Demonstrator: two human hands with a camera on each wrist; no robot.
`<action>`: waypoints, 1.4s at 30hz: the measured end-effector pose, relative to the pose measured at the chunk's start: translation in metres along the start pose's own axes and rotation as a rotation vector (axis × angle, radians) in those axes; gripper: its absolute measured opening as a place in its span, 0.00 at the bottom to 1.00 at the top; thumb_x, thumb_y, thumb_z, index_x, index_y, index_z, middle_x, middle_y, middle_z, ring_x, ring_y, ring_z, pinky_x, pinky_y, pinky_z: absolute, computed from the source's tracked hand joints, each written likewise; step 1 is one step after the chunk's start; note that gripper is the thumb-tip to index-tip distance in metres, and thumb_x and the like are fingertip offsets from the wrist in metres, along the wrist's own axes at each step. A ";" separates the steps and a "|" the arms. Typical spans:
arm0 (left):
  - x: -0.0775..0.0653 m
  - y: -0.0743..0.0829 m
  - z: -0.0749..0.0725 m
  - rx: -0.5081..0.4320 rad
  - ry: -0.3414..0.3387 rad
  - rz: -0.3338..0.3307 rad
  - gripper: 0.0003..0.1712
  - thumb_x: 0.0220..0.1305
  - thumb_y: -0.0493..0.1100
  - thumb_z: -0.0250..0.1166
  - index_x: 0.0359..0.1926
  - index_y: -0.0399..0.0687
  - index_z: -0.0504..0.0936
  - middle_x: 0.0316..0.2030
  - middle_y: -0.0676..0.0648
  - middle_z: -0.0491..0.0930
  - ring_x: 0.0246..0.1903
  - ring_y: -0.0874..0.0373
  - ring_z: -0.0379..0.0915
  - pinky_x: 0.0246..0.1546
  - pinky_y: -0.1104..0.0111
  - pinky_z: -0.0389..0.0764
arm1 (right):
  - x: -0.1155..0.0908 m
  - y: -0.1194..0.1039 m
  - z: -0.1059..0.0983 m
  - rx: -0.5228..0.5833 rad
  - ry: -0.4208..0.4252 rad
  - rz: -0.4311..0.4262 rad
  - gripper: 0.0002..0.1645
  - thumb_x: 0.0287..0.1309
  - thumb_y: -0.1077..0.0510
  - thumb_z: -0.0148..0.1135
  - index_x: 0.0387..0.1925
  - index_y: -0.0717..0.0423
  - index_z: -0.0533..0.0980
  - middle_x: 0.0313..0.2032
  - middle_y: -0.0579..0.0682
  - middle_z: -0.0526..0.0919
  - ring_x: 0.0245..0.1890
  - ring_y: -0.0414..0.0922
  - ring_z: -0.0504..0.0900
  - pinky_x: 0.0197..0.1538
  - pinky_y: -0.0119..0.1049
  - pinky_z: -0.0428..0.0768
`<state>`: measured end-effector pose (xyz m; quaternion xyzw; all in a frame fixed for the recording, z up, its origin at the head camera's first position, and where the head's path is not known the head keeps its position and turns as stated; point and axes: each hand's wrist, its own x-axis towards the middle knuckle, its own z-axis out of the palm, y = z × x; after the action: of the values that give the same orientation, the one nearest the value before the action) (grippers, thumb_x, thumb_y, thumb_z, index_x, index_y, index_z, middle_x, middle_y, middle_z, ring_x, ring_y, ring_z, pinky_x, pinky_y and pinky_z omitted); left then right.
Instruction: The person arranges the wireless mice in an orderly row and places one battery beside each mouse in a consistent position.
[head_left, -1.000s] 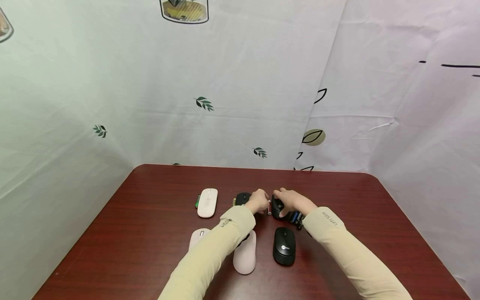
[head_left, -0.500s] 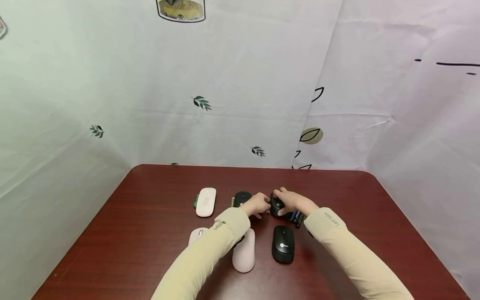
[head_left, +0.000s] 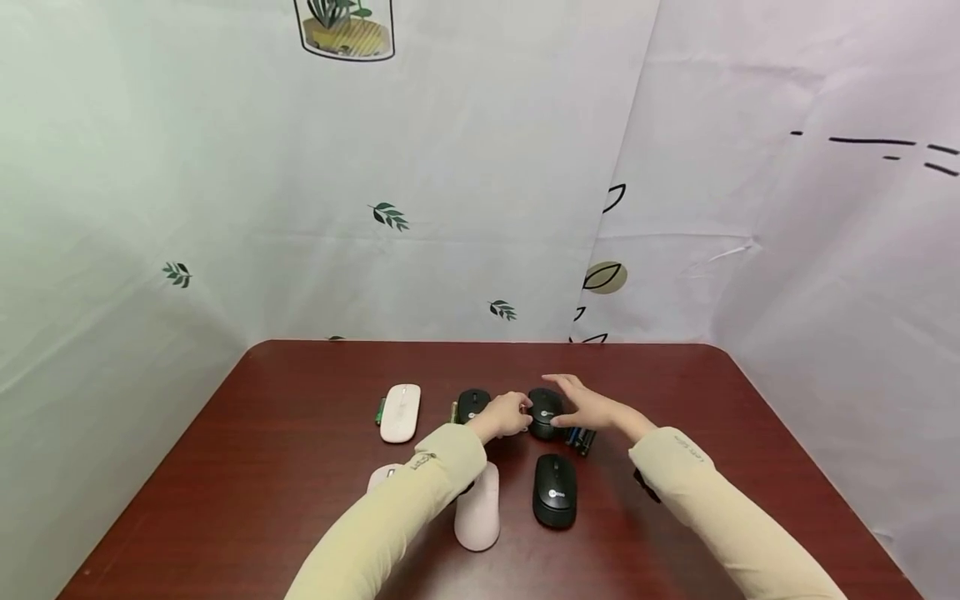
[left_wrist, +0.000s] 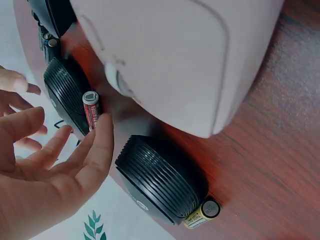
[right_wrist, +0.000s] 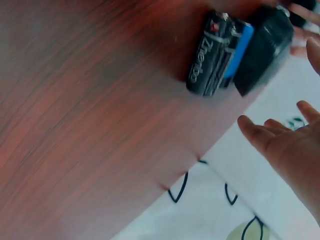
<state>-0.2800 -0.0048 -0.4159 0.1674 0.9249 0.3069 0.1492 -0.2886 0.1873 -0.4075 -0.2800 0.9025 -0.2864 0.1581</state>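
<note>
Between the left hand (head_left: 505,414) and the right hand (head_left: 588,409), on the reddish-brown wood-grain tabletop (head_left: 675,396), sits a rounded black computer mouse with a pale logo (head_left: 545,413). Taking it as dial centre in the head view, the left hand is at nine o'clock, fingers loosely bent near a red cylindrical battery (left_wrist: 90,107) beside the mouse; I cannot tell whether they touch it. At three o'clock, the right hand's fingers are spread, thumb apart. Black-and-blue cylindrical batteries (right_wrist: 212,57) lie at four o'clock, another black mouse (head_left: 555,493) at six, and a smooth white mouse (head_left: 477,512) at seven.
</note>
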 end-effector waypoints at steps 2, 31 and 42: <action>-0.007 0.001 -0.005 -0.045 0.038 0.050 0.17 0.64 0.36 0.57 0.53 0.36 0.76 0.43 0.38 0.79 0.39 0.47 0.78 0.37 0.59 0.79 | -0.006 0.004 -0.005 0.011 0.020 -0.014 0.44 0.61 0.58 0.60 0.70 0.65 0.48 0.67 0.70 0.49 0.67 0.66 0.53 0.62 0.63 0.61; 0.009 0.040 0.015 0.474 0.043 0.369 0.19 0.63 0.40 0.61 0.55 0.53 0.76 0.44 0.51 0.78 0.44 0.60 0.73 0.44 0.70 0.75 | -0.091 0.095 -0.061 -0.309 0.560 0.060 0.13 0.58 0.69 0.57 0.46 0.68 0.74 0.42 0.66 0.81 0.40 0.60 0.80 0.41 0.52 0.77; 0.017 0.052 0.031 0.958 0.064 0.403 0.20 0.62 0.54 0.62 0.56 0.62 0.76 0.57 0.54 0.71 0.57 0.58 0.63 0.57 0.56 0.68 | -0.135 0.142 -0.073 -0.439 0.582 0.229 0.13 0.52 0.70 0.56 0.42 0.71 0.73 0.38 0.71 0.78 0.33 0.63 0.77 0.34 0.56 0.73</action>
<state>-0.2720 0.0572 -0.4108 0.3823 0.9151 -0.1235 -0.0344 -0.2729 0.3957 -0.4192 -0.1115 0.9750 -0.1344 -0.1376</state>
